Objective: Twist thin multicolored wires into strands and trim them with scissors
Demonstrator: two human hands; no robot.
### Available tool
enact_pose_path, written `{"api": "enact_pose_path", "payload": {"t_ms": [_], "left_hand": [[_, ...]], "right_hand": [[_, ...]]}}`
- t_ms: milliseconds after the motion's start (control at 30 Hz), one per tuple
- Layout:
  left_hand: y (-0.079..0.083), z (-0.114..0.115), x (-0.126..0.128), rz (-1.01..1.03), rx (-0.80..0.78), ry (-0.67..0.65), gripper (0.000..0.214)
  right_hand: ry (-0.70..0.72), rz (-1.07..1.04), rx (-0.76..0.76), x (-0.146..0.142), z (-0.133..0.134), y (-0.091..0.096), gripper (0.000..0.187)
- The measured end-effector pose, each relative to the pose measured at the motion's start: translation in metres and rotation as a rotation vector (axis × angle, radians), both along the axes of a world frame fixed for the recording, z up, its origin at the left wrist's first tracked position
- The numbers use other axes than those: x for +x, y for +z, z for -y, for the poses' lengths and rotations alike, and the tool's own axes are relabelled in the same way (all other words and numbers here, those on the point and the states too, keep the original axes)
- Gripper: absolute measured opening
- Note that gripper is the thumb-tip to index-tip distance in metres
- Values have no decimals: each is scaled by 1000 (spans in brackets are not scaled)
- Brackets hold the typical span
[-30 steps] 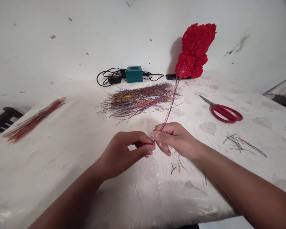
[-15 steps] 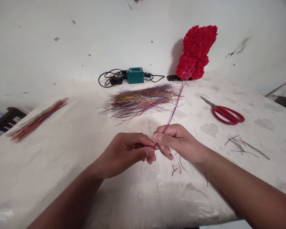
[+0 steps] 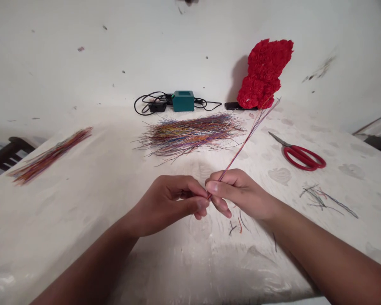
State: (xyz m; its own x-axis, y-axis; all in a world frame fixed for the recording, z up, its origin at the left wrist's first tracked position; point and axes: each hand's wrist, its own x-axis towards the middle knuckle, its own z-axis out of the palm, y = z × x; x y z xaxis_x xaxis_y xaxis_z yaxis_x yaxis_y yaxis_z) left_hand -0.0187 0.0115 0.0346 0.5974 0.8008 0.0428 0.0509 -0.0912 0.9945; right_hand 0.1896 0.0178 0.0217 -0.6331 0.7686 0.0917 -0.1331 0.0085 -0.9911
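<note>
Between my two hands is a thin bundle of coloured wires (image 3: 238, 151), purple, orange and red, slanting up to the right with its far ends fanned out. My left hand (image 3: 174, 203) pinches the lower end between thumb and fingertips. Just above that, my right hand (image 3: 238, 190) grips the same strands between thumb and forefinger, its other fingers curled below. The lowest tip of the strands is hidden by my left fingers. Beyond my hands lies a large loose pile of coloured wires (image 3: 193, 133) on the table.
Red-handled scissors (image 3: 305, 157) lie at the right, with wire offcuts (image 3: 328, 201) nearer me and more short scraps (image 3: 240, 225) below my right hand. A narrow wire bundle (image 3: 53, 154) is at the left. Along the wall stand a green box (image 3: 183, 101) with black cables and a red flowered figure (image 3: 262, 74).
The free ends of the held wires have swung to the right and lower, away from the red figure. Both hands keep their pinch in nearly the same place; the view has shifted slightly.
</note>
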Motion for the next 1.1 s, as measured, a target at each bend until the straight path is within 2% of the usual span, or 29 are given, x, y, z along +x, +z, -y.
{"api": "enact_pose_path", "payload": {"t_ms": [233,733,867,1000,1100], "left_hand": [[-1,0,-4,18,-17,-91,10],[3,0,-4,-24,55,-57,10],[3,0,-5,-82,138,-60,13],[4,2,0,-250,263,29,17],[3,3,6,-289,363,72,22]], "right_hand": [[3,-25,-15,1,0,-3,37],[-9,25,26,1,2,-1,36],[-68,59,74,-1,3,0,37],[-129,130,171,-4,5,0,38],[-147,172,204,-4,6,-1,40]]}}
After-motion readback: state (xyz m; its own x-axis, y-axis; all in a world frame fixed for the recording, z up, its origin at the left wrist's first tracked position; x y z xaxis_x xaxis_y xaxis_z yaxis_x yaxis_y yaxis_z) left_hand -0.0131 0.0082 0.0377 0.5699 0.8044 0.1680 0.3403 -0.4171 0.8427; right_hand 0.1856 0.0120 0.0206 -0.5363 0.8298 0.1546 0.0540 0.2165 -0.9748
